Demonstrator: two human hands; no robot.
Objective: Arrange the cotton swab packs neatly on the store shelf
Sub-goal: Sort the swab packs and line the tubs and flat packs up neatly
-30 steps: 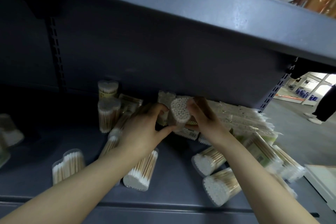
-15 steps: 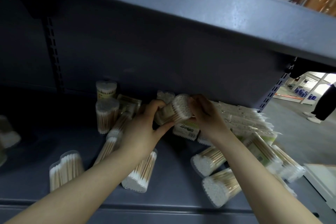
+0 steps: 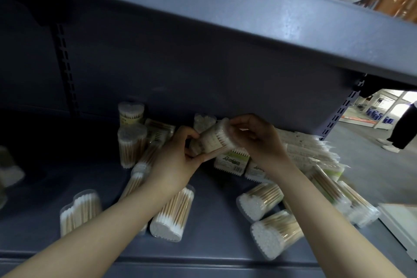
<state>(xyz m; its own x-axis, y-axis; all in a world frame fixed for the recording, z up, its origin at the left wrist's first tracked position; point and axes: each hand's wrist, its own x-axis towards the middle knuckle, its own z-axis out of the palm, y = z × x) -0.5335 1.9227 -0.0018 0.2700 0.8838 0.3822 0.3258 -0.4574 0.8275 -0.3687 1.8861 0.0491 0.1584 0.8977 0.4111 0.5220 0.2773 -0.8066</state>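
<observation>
A clear cotton swab pack (image 3: 212,139) is held above the shelf (image 3: 214,207) near the centre of the view, lying roughly on its side with its upper end tilted toward 2 o'clock. It is gripped at both ends: the left hand (image 3: 178,160) is curled round its lower end at 8 o'clock, thumb beneath and fingers on top, and the right hand (image 3: 257,140) is closed over its upper end at 2 o'clock.

Other packs are scattered on the shelf. Two upright packs (image 3: 130,133) are seen at 10 o'clock from the held pack, against the back panel. A lying pack (image 3: 172,216) is found at 6 o'clock, under the left forearm, and another (image 3: 80,211) at 8 o'clock. Two more lying packs (image 3: 268,216) are seen at 5 o'clock, white tips toward the shelf's front edge. Flat bagged packs (image 3: 309,156) are heaped at 3 o'clock. Behind the held pack, green-labelled packs (image 3: 232,161) stand on the shelf.
</observation>
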